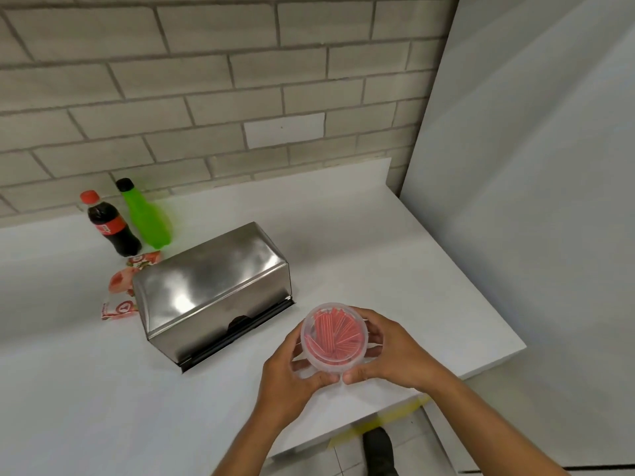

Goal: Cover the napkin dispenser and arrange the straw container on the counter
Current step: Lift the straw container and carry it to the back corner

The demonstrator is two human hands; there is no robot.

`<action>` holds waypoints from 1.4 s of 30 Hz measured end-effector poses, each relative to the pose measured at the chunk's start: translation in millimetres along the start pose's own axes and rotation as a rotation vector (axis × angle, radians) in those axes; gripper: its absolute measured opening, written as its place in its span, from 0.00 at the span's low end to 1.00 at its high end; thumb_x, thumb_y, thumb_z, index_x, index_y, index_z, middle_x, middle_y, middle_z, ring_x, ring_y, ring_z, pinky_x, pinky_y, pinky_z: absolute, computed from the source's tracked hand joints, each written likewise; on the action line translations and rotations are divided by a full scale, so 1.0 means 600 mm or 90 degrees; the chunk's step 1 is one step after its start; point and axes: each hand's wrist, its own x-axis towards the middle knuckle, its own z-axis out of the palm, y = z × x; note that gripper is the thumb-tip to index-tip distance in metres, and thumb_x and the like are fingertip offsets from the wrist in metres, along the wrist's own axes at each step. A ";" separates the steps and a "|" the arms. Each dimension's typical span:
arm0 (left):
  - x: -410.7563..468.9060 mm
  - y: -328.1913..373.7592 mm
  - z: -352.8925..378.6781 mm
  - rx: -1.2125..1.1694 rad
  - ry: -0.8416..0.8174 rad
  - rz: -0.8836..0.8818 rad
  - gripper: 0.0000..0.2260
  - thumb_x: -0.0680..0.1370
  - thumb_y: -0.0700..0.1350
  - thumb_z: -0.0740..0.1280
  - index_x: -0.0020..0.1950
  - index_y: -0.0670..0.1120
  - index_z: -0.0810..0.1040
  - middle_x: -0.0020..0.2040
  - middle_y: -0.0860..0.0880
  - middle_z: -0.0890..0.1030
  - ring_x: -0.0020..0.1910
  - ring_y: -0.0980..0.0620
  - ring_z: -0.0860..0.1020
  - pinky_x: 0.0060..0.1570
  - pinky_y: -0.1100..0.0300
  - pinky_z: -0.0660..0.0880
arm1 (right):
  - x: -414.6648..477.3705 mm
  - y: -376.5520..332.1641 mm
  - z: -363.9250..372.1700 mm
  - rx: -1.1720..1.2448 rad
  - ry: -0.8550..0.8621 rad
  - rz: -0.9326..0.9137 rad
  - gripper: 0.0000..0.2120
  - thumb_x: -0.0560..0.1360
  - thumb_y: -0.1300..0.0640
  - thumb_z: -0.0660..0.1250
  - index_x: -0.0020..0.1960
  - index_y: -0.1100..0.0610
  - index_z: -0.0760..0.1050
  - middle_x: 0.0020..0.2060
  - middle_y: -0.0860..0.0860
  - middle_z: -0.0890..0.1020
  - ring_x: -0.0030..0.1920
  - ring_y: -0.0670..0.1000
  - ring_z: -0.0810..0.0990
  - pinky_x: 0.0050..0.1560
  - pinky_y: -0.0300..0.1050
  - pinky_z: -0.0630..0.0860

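Straw container: clear round plastic tub, open top facing the camera, packed with red straws standing on end. It sits over the near right part of the white counter; can't tell if its base touches the surface or is just above it.

Left hand cups the container's left and near side, fingers curled around the wall, thumb along the rim. Right hand wraps the right side, fingers bent around the far wall, thumb pressed at the near edge. Thumb tips nearly meet at the front. Both hands grasping the tub.

Napkin dispenser: stainless steel box just left of the container and beyond it, apart from it, angled on the counter, metal cover on, dark slot along its lower front edge.

Behind its left end: red-and-white wrappers touching or right beside it. Further back, cola bottle with red cap and green bottle with black cap, side by side near the brick wall.
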 end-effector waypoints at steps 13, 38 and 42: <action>0.206 0.043 0.129 -0.020 0.052 -0.013 0.38 0.63 0.49 0.88 0.69 0.64 0.77 0.60 0.62 0.85 0.59 0.59 0.83 0.52 0.61 0.83 | 0.175 0.038 -0.192 0.004 -0.022 -0.015 0.44 0.57 0.46 0.90 0.69 0.39 0.75 0.61 0.39 0.84 0.61 0.42 0.84 0.59 0.44 0.84; 0.521 0.097 0.175 0.084 0.133 -0.102 0.30 0.73 0.49 0.81 0.73 0.55 0.76 0.61 0.56 0.82 0.57 0.53 0.81 0.47 0.71 0.78 | 0.470 0.025 -0.360 -0.007 -0.053 -0.026 0.40 0.59 0.57 0.88 0.67 0.50 0.76 0.59 0.47 0.84 0.60 0.49 0.82 0.56 0.43 0.82; 0.555 0.095 0.174 0.106 0.136 -0.062 0.29 0.74 0.45 0.80 0.73 0.54 0.76 0.66 0.51 0.83 0.63 0.47 0.82 0.62 0.54 0.81 | 0.498 0.029 -0.367 0.010 -0.039 -0.029 0.38 0.62 0.62 0.87 0.68 0.51 0.75 0.60 0.49 0.83 0.61 0.51 0.82 0.56 0.43 0.81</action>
